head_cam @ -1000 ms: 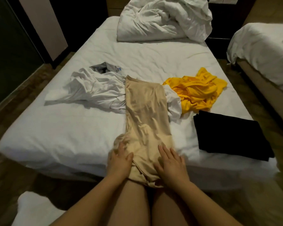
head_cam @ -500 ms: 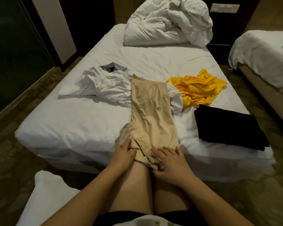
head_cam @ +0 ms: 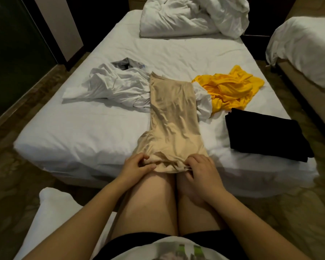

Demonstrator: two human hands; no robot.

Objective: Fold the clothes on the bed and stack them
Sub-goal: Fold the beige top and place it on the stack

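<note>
Head view, bed: a bed [head_cam: 83, 128] under a creased white sheet fills the middle. The person sits at its near edge, bare knees against it.
Room: a brown patterned floor [head_cam: 17, 166] runs along both sides, with a dark glass panel [head_cam: 11, 62] at the left. A second bed [head_cam: 304, 49], also in white, stands at the right across a strip of floor.
Bedding: one rumpled white duvet [head_cam: 191, 15] is heaped at the far end. One white pillow [head_cam: 51, 212] lies at the lower left.
Clothes, counted: one beige garment [head_cam: 173, 117], one yellow garment [head_cam: 231, 89], one black garment [head_cam: 265, 134] and one grey garment [head_cam: 124, 63]. White cloth [head_cam: 116, 87] shows on both sides of the beige, and whether it is one piece or two cannot be told.
Beige garment: it lies lengthwise down the middle. Its far end lies over the white cloth and its near hem is at the bed's edge above the knees.
Black garment: folded flat at the right, just nearer than the crumpled yellow one.
Grey garment: behind the white cloth, at the left.
Left hand [head_cam: 135, 166]: fingers curled, pinching the hem's left corner.
Right hand [head_cam: 203, 169]: fingers curled round the hem's right corner.
</note>
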